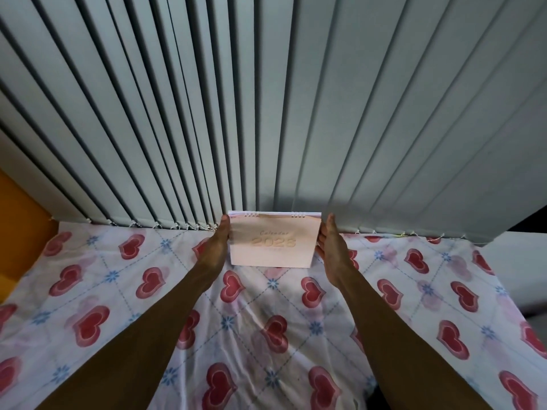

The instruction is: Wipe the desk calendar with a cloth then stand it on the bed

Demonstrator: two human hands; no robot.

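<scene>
A pale pink desk calendar [273,239] with white spiral rings along its top stands upright at the far side of the bed [118,291], close to the blinds. Its cover reads "Calendar 2023". My left hand [214,247] presses flat against its left edge, and my right hand [330,247] against its right edge. The calendar's lower edge rests on the heart-patterned sheet. No cloth is in view.
Grey vertical blinds [266,99] hang right behind the calendar, their weighted bottoms reaching the mattress edge. An orange wall or panel [17,232] is at the left. A white surface [518,276] lies beyond the bed's right edge.
</scene>
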